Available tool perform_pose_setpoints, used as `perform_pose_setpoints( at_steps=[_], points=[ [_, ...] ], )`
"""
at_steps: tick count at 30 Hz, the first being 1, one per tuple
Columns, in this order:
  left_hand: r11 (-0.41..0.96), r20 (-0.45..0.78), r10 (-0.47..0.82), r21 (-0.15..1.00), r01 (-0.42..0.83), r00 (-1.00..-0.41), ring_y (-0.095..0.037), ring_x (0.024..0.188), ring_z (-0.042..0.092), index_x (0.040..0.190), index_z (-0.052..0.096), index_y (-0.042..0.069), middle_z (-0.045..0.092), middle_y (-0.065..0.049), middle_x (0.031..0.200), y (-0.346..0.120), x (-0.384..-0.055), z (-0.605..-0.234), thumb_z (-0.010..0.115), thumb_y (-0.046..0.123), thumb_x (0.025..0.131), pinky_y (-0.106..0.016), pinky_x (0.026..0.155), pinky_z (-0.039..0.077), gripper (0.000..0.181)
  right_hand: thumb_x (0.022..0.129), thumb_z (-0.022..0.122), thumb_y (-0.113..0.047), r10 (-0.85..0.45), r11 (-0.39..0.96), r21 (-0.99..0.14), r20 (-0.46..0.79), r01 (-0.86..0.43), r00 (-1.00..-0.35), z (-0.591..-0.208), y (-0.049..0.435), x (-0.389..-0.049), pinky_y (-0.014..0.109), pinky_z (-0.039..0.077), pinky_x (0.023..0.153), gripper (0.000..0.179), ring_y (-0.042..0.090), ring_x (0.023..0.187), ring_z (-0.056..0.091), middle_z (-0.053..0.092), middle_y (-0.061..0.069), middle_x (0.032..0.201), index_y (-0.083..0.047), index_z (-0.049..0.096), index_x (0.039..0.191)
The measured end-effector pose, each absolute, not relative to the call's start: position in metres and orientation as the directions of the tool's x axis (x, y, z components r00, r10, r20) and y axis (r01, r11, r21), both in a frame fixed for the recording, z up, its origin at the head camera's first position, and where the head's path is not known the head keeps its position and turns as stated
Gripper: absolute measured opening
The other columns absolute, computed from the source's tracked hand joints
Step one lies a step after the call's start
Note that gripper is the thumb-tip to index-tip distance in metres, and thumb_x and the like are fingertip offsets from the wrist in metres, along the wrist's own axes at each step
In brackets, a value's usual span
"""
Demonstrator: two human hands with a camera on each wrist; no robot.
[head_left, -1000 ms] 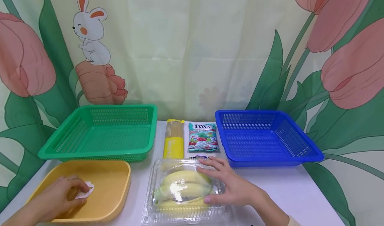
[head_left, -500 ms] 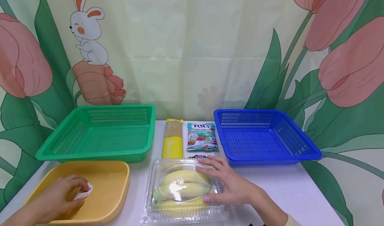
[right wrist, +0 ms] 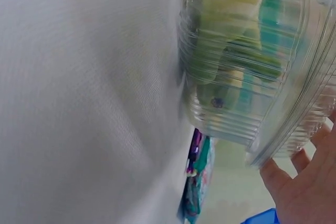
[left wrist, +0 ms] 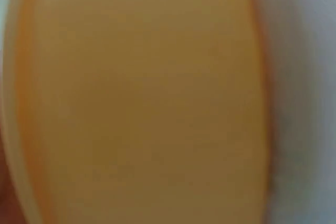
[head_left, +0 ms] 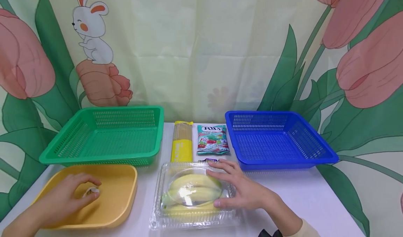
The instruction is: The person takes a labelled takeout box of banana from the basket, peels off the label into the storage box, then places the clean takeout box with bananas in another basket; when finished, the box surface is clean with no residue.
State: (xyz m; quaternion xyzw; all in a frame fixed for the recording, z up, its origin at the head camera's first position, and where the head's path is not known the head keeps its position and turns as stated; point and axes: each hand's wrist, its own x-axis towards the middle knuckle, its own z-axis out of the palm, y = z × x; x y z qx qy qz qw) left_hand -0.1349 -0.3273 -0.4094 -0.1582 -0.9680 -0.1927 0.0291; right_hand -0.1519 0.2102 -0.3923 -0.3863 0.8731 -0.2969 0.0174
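One white item [head_left: 89, 190] in tray [head_left: 120, 191], apparently being handled; left hand [head_left: 63, 196] grip unclear; right hand [head_left: 240, 188] spread on clear box [head_left: 195, 217]. Next likely: sure pinch.

The bench [head_left: 299, 202] here is white — a green basket [head_left: 122, 139] at back left, a blue basket [head_left: 267, 146] at back right. Between them lie a long yellow packet [head_left: 181, 146], a teal candy bag [head_left: 213, 139] and, partly hidden, a purple packet [head_left: 209, 159]. Nearer sit a clear box [head_left: 195, 223] and a yellow tray [head_left: 118, 195].

box [right wrist: 286, 95]: clear, ribbed | bananas [right wrist: 209, 51]: inside box | right hand [right wrist: 311, 187]: touching box edge | packets [right wrist: 194, 192]: beyond box | table [right wrist: 84, 87]: under box
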Motion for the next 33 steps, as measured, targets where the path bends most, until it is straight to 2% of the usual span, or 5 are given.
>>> perform_pose_setpoints(
  at_steps=[5,11,18,26,33],
  points=[
    [0.854,0.208,0.325,0.355,0.381,-0.923,-0.017,0.102,0.058,0.107,0.070,0.031,0.066,0.016,0.108,-0.316,-0.138,-0.399,0.084,0.031,0.086,-0.028,0.081,0.048,0.025,0.088,0.076,-0.056,-0.689,0.512,-0.536,0.212,-0.672,-0.693,-0.393,0.210,-0.152,0.072,0.033,0.110,0.077,0.031,0.153,0.017,0.035,-0.005,0.165,-0.027,0.049,0.154],
    [0.848,0.162,0.324,0.386,0.362,-0.932,-0.025,0.106,0.060,0.109,0.070,0.028,0.067,0.010,0.113,-0.306,-0.140,-0.378,0.080,0.035,0.090,-0.031,0.083,0.052,0.023,0.090,0.075,-0.054,-0.696,0.499,-0.533,0.224,-0.684,-0.682,-0.391,0.206,-0.157,0.072,0.033,0.109,0.076,0.031,0.153,0.016,0.031,-0.006,0.166,-0.026,0.048,0.155],
    [0.815,0.142,0.360,0.432,0.385,-0.922,-0.021,0.107,0.063,0.113,0.070,0.028,0.067,0.013,0.115,-0.284,-0.144,-0.368,0.077,0.040,0.093,-0.039,0.087,0.056,0.025,0.088,0.075,-0.056,-0.682,0.534,-0.545,0.175,-0.647,-0.710,-0.389,0.209,-0.156,0.072,0.034,0.108,0.075,0.028,0.153,0.016,0.030,-0.011,0.165,-0.033,0.048,0.154],
    [0.755,0.152,0.384,0.517,0.404,-0.911,-0.014,0.109,0.061,0.116,0.068,0.031,0.066,0.017,0.116,-0.254,-0.140,-0.363,0.075,0.044,0.093,-0.037,0.093,0.055,0.027,0.089,0.073,-0.057,-0.686,0.537,-0.531,0.177,-0.655,-0.706,-0.388,0.211,-0.155,0.071,0.034,0.107,0.074,0.028,0.152,0.015,0.030,-0.008,0.165,-0.030,0.049,0.154],
    [0.708,0.136,0.435,0.560,0.431,-0.890,-0.018,0.114,0.058,0.119,0.066,0.032,0.063,0.015,0.118,-0.232,-0.142,-0.358,0.073,0.048,0.094,-0.043,0.093,0.056,0.031,0.089,0.073,-0.058,-0.681,0.540,-0.525,0.186,-0.658,-0.708,-0.387,0.211,-0.155,0.069,0.038,0.106,0.075,0.026,0.151,0.019,0.028,-0.006,0.165,-0.034,0.046,0.155]
  ],
)
